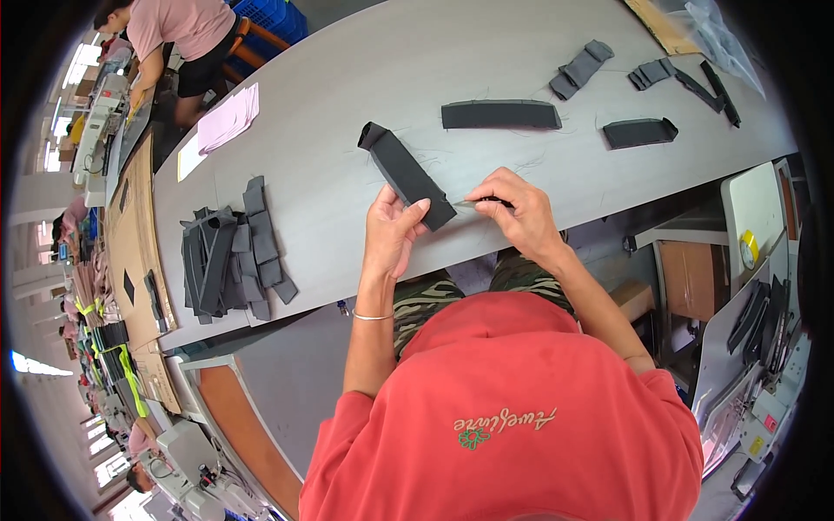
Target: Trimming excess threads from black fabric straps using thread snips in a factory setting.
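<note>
My left hand pinches the near end of a folded black fabric strip, thumb on top. The strip slants away to the upper left over the grey table, and its far end shows an open fold. Close to its right edge, my right hand is closed round a small pointed tool with a dark handle. Its thin tip is at or beside the strip's near corner; contact I cannot make out. Beyond the hands lies another black strip with loose threads around it.
A pile of black strips lies at the left, near pink sheets. Farther right are a shorter black piece, folded bundles and clear plastic. Yellow tape is at the right. A co-worker stands at the upper left.
</note>
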A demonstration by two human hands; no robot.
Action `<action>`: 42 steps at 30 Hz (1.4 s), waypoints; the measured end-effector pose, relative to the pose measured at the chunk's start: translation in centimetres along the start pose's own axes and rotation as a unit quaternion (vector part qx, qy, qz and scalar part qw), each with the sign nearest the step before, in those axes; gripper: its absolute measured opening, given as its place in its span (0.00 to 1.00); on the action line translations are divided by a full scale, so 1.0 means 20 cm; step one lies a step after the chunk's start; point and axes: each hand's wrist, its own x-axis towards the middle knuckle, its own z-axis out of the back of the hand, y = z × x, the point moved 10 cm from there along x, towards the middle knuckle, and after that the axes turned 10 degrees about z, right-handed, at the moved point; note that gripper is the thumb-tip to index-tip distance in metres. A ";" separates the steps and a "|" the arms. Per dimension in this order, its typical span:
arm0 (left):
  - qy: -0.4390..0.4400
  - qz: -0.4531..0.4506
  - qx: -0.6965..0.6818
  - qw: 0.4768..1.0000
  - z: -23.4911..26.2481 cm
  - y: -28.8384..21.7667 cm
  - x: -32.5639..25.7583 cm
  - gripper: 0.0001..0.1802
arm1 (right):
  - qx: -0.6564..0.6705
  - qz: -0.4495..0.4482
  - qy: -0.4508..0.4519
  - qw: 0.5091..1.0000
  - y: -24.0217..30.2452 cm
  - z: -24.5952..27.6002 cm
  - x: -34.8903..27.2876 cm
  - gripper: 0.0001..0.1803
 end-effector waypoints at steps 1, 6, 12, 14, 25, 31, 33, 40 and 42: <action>-0.001 -0.001 -0.002 1.000 0.00 0.00 0.00 0.20 | 0.038 -0.020 -0.029 0.999 -0.01 0.02 0.01 0.09; 0.002 -0.002 -0.002 1.000 -0.02 0.01 0.01 0.20 | 0.069 -0.069 -0.083 0.992 -0.05 0.02 0.01 0.09; -0.009 -0.028 0.031 0.999 -0.05 0.01 0.01 0.19 | -0.011 -0.058 -0.008 0.998 -0.07 -0.06 0.04 0.07; -0.022 -0.020 0.029 0.999 -0.04 0.03 0.02 0.19 | -0.094 0.016 -0.059 0.994 0.03 0.00 0.06 0.05; -0.018 0.008 0.094 0.995 -0.13 0.07 0.03 0.26 | 0.317 -0.112 -0.118 0.934 -0.25 -0.08 -0.01 0.08; -0.108 -0.213 0.308 0.921 -0.17 -0.30 -0.07 0.31 | 0.168 -0.108 -0.221 0.955 -0.43 0.15 -0.08 0.08; 0.004 -0.354 0.279 0.893 -0.40 -0.60 -0.30 0.27 | 0.055 -0.087 -0.247 0.963 -0.47 0.23 -0.10 0.07; 0.402 -0.387 0.008 0.830 -0.91 -0.96 -1.11 0.13 | -0.140 0.010 -0.186 0.973 -0.35 0.14 -0.09 0.06; 0.412 -0.457 0.002 0.788 -0.88 -0.99 -1.14 0.17 | -0.148 -0.006 -0.177 0.973 -0.37 0.14 -0.09 0.08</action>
